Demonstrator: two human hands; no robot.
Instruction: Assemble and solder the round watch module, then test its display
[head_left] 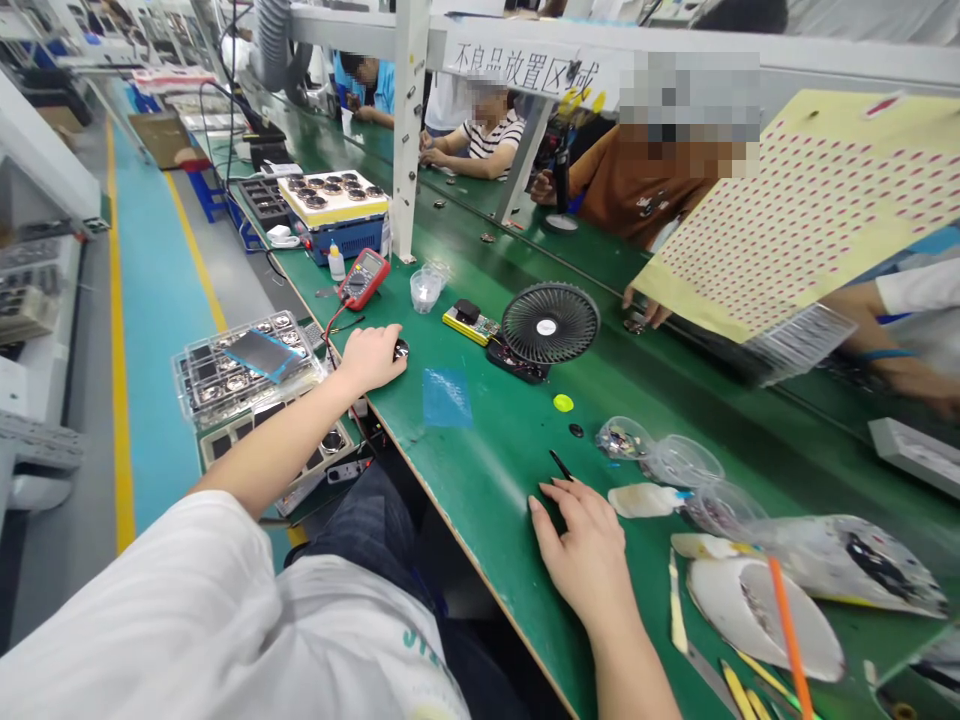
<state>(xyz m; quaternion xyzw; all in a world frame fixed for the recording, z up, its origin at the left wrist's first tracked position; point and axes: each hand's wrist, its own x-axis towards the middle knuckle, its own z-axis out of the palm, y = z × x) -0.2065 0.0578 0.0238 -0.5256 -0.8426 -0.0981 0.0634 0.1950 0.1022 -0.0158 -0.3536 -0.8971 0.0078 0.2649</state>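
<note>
My left hand (371,357) reaches out to the left along the green bench (495,470) and its curled fingers close on a small round black part (401,349). My right hand (585,545) rests on the bench nearer to me, fingers curled around black tweezers (560,465) whose tip points away. A blue square film (446,397) lies on the bench between the two hands. A yellow-green disc (562,403) and a small black disc (575,430) lie just beyond the right hand.
A small black desk fan (550,325), a red multimeter (364,277) and a clear cup (424,289) stand further back. Clear cups (679,460), a white glue bottle (646,500) and plastic bags (765,610) lie at right. Trays of parts (240,365) sit left. Other people work across the bench.
</note>
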